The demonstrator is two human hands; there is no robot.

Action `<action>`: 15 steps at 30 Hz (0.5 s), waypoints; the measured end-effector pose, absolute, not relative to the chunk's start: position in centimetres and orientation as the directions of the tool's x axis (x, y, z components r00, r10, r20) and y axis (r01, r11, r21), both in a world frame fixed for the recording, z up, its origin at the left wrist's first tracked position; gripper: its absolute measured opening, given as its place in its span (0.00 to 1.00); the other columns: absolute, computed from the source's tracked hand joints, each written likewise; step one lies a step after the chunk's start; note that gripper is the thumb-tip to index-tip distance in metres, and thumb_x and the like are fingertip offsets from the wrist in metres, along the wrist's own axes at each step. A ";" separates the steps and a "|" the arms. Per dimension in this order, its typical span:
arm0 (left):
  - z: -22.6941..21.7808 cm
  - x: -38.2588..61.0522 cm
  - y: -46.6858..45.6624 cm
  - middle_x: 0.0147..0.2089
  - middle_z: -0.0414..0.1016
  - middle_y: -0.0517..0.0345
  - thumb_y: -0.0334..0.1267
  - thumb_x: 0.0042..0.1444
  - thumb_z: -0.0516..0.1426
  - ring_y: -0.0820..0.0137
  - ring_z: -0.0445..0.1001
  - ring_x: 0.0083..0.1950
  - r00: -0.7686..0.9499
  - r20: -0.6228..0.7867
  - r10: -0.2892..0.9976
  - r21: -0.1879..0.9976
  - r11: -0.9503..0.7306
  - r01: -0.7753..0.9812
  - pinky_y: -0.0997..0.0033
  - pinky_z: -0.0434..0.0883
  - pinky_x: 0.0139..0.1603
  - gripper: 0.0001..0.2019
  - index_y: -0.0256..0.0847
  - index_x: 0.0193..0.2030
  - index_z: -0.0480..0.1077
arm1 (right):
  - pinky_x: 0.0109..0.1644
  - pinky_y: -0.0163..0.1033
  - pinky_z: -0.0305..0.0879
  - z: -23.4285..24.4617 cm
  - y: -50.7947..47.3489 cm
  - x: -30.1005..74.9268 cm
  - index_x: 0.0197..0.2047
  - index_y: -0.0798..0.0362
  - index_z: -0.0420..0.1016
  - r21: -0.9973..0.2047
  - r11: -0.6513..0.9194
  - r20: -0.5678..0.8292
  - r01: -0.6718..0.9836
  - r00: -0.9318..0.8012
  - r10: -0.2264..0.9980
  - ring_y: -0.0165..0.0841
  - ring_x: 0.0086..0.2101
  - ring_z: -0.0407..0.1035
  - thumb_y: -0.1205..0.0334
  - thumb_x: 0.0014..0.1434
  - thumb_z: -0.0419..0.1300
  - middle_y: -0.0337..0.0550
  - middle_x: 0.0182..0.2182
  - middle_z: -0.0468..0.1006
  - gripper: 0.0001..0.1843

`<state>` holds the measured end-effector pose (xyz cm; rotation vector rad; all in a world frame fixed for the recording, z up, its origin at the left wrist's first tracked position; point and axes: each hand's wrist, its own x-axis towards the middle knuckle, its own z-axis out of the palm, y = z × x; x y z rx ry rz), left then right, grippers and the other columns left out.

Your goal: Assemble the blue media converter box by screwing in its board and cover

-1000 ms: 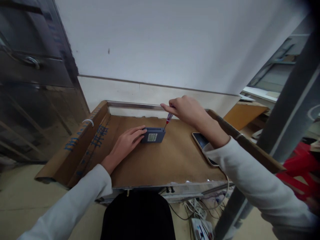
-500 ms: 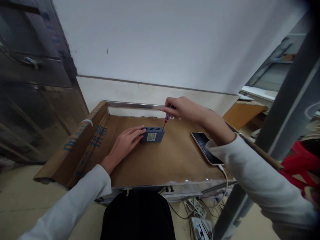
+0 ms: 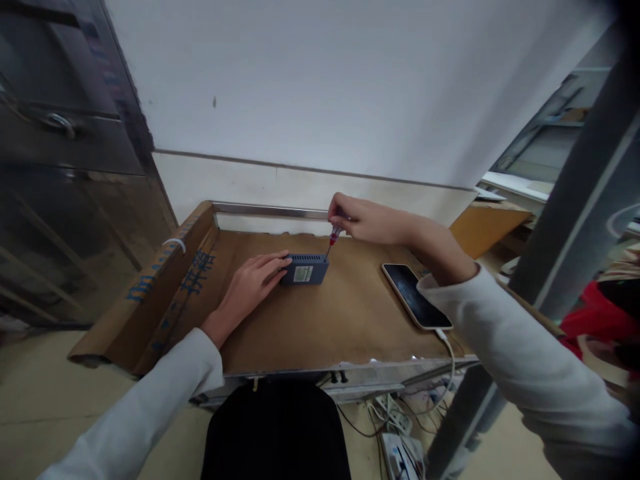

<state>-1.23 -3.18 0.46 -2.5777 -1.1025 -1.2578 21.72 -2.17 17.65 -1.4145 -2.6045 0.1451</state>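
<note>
A small dark blue-grey box (image 3: 316, 274) with a row of vent slots and a pale label stands on the cardboard-covered table. My left hand (image 3: 257, 279) grips its left end between thumb and fingers. Above its right end, my right hand (image 3: 357, 217) is closed round the handle of a screwdriver (image 3: 335, 235) with a clear and red grip. The screwdriver leans slightly, its thin shaft reaching down to the box's top right corner. Whether the tip sits in a screw is too small to tell.
A phone (image 3: 416, 297) with a white charging cable (image 3: 449, 347) lies right of the box, under my right forearm. Folded cardboard (image 3: 150, 287) edges the table's left side. Behind stands a white wall (image 3: 300, 100); a grey post (image 3: 575, 200) rises at right. Power strips (image 3: 403, 453) lie below.
My right hand has turned a little on the screwdriver handle, its wrist and forearm shifting slightly right and down. The box and my left hand stay in place.
</note>
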 end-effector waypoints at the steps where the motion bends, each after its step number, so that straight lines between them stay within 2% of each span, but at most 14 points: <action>1: 0.5 -1.2 -3.2 0.56 0.74 0.54 0.36 0.63 0.53 0.65 0.74 0.54 0.409 0.710 0.574 0.235 -0.740 0.631 0.58 0.71 0.54 0.10 0.43 0.50 0.70 | 0.35 0.36 0.59 17.8 -2.1 21.7 0.35 0.54 0.65 -0.168 0.548 0.091 0.820 -0.541 0.836 0.32 0.32 0.66 0.69 0.58 0.52 0.48 0.35 0.76 0.03; 5: 0.6 -1.2 -3.3 0.56 0.74 0.54 0.36 0.63 0.53 0.66 0.73 0.54 0.405 0.704 0.583 0.245 -0.735 0.632 0.60 0.71 0.53 0.10 0.43 0.49 0.70 | 0.33 0.37 0.57 17.9 -2.3 20.6 0.31 0.54 0.69 -0.078 0.501 0.097 0.862 -0.494 0.864 0.34 0.31 0.68 0.70 0.54 0.54 0.49 0.32 0.78 0.04; 9: 0.7 -1.2 -3.4 0.55 0.74 0.54 0.37 0.63 0.53 0.65 0.74 0.53 0.398 0.709 0.581 0.243 -0.732 0.636 0.60 0.71 0.52 0.10 0.44 0.49 0.70 | 0.32 0.39 0.56 18.0 -3.1 19.0 0.32 0.56 0.72 0.017 0.414 0.103 0.910 -0.414 0.904 0.39 0.32 0.69 0.69 0.54 0.53 0.55 0.32 0.79 0.06; 13: 0.6 -1.2 -3.4 0.56 0.74 0.54 0.37 0.63 0.52 0.65 0.73 0.54 0.399 0.707 0.584 0.247 -0.732 0.635 0.60 0.71 0.53 0.11 0.44 0.50 0.70 | 0.30 0.39 0.56 18.0 -3.5 18.1 0.31 0.57 0.75 0.061 0.329 0.124 0.943 -0.334 0.934 0.40 0.32 0.70 0.71 0.52 0.54 0.56 0.32 0.79 0.08; 15: 0.5 -1.2 -3.3 0.56 0.74 0.54 0.37 0.63 0.52 0.65 0.74 0.54 0.397 0.711 0.580 0.245 -0.735 0.633 0.60 0.71 0.52 0.11 0.44 0.50 0.70 | 0.30 0.39 0.55 17.9 -3.5 18.1 0.29 0.57 0.75 0.065 0.279 0.163 0.958 -0.286 0.944 0.40 0.31 0.70 0.69 0.55 0.53 0.58 0.29 0.78 0.09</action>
